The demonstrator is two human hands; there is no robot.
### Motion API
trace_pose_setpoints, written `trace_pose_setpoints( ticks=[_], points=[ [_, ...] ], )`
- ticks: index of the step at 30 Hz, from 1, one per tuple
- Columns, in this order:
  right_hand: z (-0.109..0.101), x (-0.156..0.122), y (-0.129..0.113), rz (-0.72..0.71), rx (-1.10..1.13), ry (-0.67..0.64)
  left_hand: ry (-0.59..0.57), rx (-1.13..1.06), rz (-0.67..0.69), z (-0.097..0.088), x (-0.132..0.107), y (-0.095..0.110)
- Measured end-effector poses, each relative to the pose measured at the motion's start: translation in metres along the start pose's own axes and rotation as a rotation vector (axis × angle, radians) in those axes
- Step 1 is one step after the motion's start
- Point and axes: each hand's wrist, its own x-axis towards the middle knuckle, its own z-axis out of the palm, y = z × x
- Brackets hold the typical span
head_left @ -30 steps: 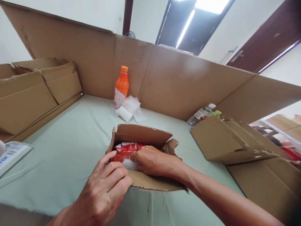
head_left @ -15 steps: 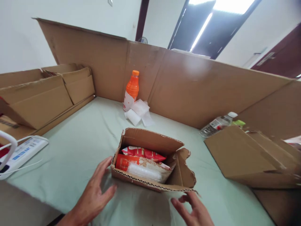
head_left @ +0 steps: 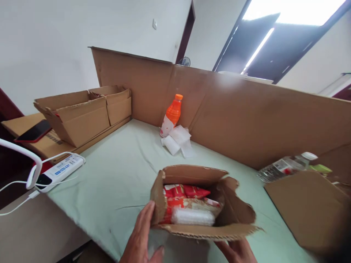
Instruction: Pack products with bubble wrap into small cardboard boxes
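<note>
An open cardboard box stands in front of me on the green cloth, its flaps and torn edges raised. Inside lie a red packet, a red and beige packet and a clear plastic-wrapped white bundle. My left hand holds the box at its left wall, fingers along the outside and thumb lower, toward the front. At the front right, my right hand grips the box from below its edge; its fingertips are partly hidden there.
Behind stand an orange bottle and crumpled white tissue before a cardboard screen. Cardboard boxes and a white power strip with cables lie left. A clear bottle and a cardboard piece are at right.
My view has swung left, so the scene sits further right. Both hands have closed in on the box, left at its side wall, right under its front edge.
</note>
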Motion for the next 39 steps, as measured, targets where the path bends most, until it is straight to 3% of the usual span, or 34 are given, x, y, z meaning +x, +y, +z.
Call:
trace_pose_setpoints(
  ticks=[2,5,8,10,13,17,21,29,34,39],
  points=[
    [0.034,0.034,-0.019,-0.099,0.018,-0.144,0.117,0.026,-0.070,-0.020,-0.003,-0.010],
    [0.101,0.104,-0.059,-0.326,0.113,-0.282,0.259,-0.006,-0.178,-0.053,0.020,-0.022],
    [0.174,0.166,-0.091,-0.420,0.092,-0.203,0.400,-0.102,-0.257,-0.078,0.069,-0.031],
    [0.215,0.189,-0.101,-0.431,0.059,-0.182,0.480,-0.150,-0.274,-0.089,0.105,-0.038],
    [0.258,0.197,-0.105,-0.494,-0.007,-0.237,0.539,-0.169,-0.278,-0.096,0.149,-0.050],
    [0.293,0.204,-0.116,-0.562,-0.121,-0.271,0.586,-0.147,-0.266,-0.097,0.193,-0.074],
    [0.325,0.236,-0.145,-0.500,-0.232,-0.213,0.627,-0.123,-0.277,-0.103,0.239,-0.104],
    [0.374,0.285,-0.178,-0.449,-0.428,-0.107,0.649,-0.090,-0.286,-0.139,0.323,-0.172],
    [0.393,0.302,-0.182,-0.432,-0.514,-0.081,0.609,-0.096,-0.285,-0.154,0.340,-0.203],
    [0.392,0.303,-0.182,-0.431,-0.536,-0.104,0.557,-0.068,-0.268,-0.155,0.331,-0.200]
  ],
)
